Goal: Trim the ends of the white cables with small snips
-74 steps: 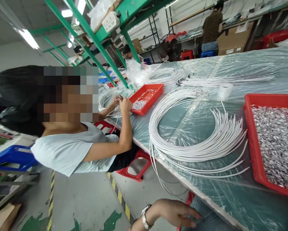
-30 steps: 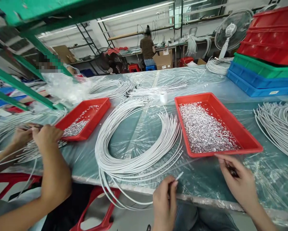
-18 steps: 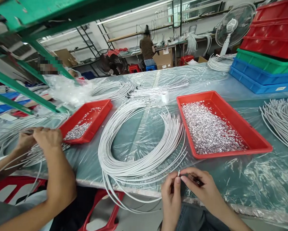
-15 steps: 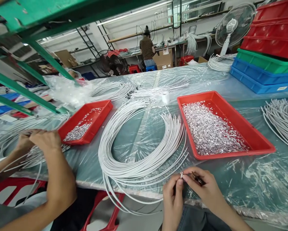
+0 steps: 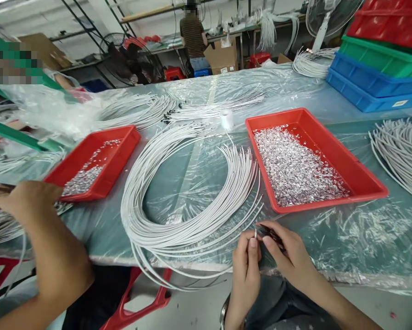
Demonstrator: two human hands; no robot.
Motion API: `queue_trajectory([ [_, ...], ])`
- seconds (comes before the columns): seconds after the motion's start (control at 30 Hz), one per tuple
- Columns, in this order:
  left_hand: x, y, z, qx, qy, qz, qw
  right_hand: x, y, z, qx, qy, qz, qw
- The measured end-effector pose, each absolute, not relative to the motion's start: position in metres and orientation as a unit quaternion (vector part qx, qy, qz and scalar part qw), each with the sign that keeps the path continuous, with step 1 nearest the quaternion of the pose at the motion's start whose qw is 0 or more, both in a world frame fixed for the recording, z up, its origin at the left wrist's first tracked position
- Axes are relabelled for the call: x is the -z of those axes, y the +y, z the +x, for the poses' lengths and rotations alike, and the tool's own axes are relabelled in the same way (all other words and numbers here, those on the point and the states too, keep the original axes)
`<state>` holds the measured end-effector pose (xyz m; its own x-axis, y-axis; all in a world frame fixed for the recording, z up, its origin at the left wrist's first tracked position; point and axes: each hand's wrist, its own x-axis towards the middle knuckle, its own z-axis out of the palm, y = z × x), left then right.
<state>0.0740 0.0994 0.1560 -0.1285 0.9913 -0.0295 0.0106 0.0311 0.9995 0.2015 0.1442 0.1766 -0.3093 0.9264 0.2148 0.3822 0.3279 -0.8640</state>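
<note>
My left hand (image 5: 246,259) pinches the end of a white cable (image 5: 255,234) at the table's front edge. My right hand (image 5: 286,254) is closed beside it, fingertips almost touching the cable end, with a small dark part between its fingers. Just left lies a big coil of white cables (image 5: 178,201) on the plastic-covered table. A red tray (image 5: 360,181) of small shiny metal pieces (image 5: 292,167) sits just beyond my right hand.
A co-worker's arm and hands (image 5: 37,229) work on cables at the left, beside a second red tray (image 5: 121,137). More cable bundles (image 5: 398,151) lie at right. Stacked blue, green and red bins (image 5: 374,59) stand at back right. A white tape roll (image 5: 226,118) sits mid-table.
My right hand came from the red tray's edge over to my left hand, and both now meet at the cable end. The view tilted downward and shifted slightly.
</note>
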Motion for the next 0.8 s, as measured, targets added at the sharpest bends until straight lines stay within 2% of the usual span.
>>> queue_trajectory([
  [0.8, -0.149, 0.096, 0.071, -0.501, 0.539, 0.551, 0.393, -0.192, 0.144, 0.218, -0.221, -0.827, -0.416, 0.308],
])
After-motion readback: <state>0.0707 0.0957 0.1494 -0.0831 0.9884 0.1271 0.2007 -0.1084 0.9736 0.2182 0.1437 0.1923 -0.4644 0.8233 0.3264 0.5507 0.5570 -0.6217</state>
